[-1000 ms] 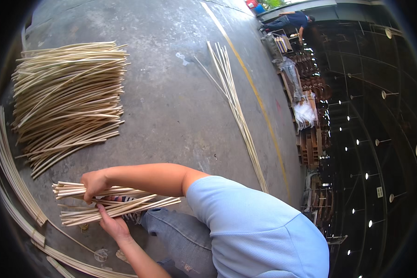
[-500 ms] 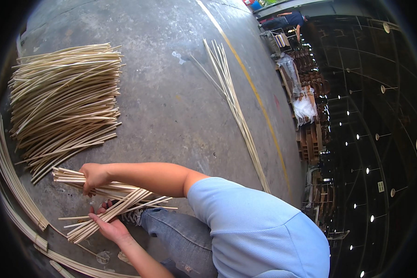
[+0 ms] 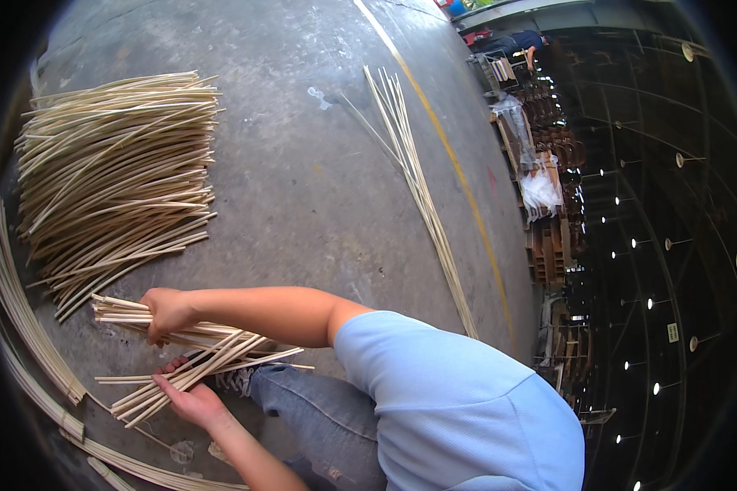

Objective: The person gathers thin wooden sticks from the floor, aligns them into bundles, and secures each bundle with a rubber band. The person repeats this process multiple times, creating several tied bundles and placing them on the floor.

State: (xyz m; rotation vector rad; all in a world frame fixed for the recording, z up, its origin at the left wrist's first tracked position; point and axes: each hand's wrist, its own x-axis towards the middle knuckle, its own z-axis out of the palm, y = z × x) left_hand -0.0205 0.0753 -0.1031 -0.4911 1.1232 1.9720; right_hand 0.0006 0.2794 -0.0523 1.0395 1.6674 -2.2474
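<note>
My right hand (image 3: 169,314), the upper one in the picture, is closed around a bundle of pale cane sticks (image 3: 116,308) whose ends stick out past the knuckles. Below it my left hand (image 3: 195,403) is turned palm up, its thumb and fingers round a second bundle of cane sticks (image 3: 143,399). The two bundles cross each other near my shoe and knee. One or two sticks in the left hand lie at a different angle from the others. Just beyond my right hand is a large stack of similar sticks (image 3: 119,168) on the floor.
Long thin canes (image 3: 31,315) curve along the left side, with more long canes (image 3: 155,470) at the bottom. Another loose group of canes (image 3: 422,192) lies across the concrete floor beside a yellow line (image 3: 458,176). Loaded pallets (image 3: 549,245) and another person (image 3: 512,41) are farther off.
The bundle in my left hand has shifted slightly left and down, its sticks fanned a little differently. My right hand keeps its grip in nearly the same place.
</note>
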